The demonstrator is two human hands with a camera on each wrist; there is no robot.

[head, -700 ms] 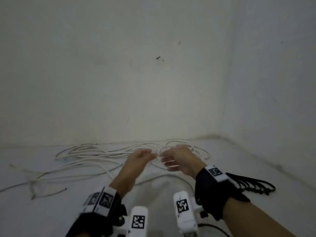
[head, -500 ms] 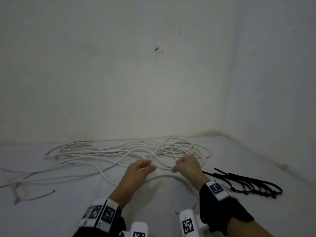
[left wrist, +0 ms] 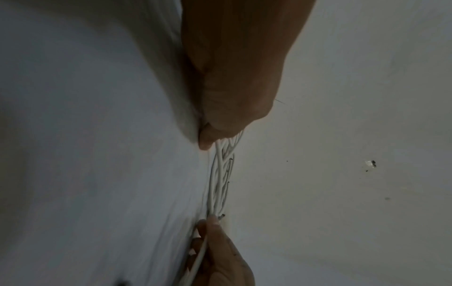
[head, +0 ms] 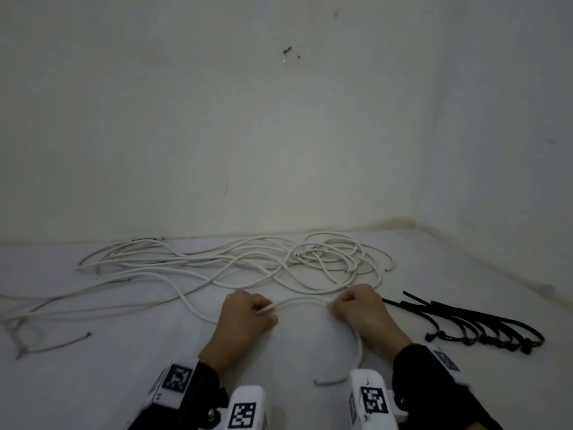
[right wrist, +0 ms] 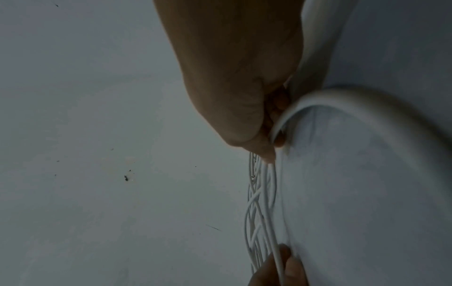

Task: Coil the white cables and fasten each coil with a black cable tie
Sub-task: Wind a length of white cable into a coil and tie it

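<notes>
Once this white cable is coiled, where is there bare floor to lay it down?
Bare floor lies left of the left hand, below the loose white cables. Crowded: the cable tangle ahead, and the black cable ties beside the right hand.

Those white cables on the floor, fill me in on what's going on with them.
A person is starting to coil one white cable. The left hand and right hand each pinch it low over the floor, with a short arc of cable between them. Behind the hands, the other white cables lie loose and tangled near the wall, none coiled. A bunch of black cable ties lies untouched on the floor to the right of the right hand.
</notes>
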